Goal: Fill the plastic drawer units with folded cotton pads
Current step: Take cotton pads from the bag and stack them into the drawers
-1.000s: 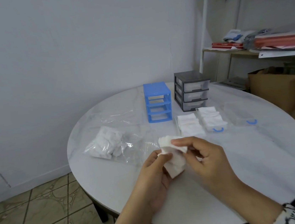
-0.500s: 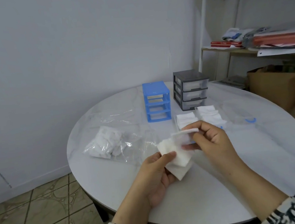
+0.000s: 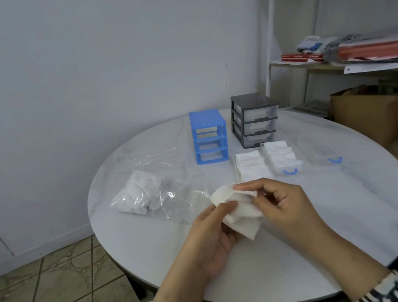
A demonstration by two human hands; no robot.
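Both hands, left hand [image 3: 210, 234] and right hand [image 3: 285, 205], are pinching one cotton pad [image 3: 240, 211] mid-fold; edges should be meeting squarely before creasing.

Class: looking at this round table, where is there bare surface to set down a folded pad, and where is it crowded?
Bare: the near edge of the table below both hands, and the right side beyond the empty clear drawer. Crowded: the far middle, around the blue unit, grey unit, filled drawers and bag of pads.
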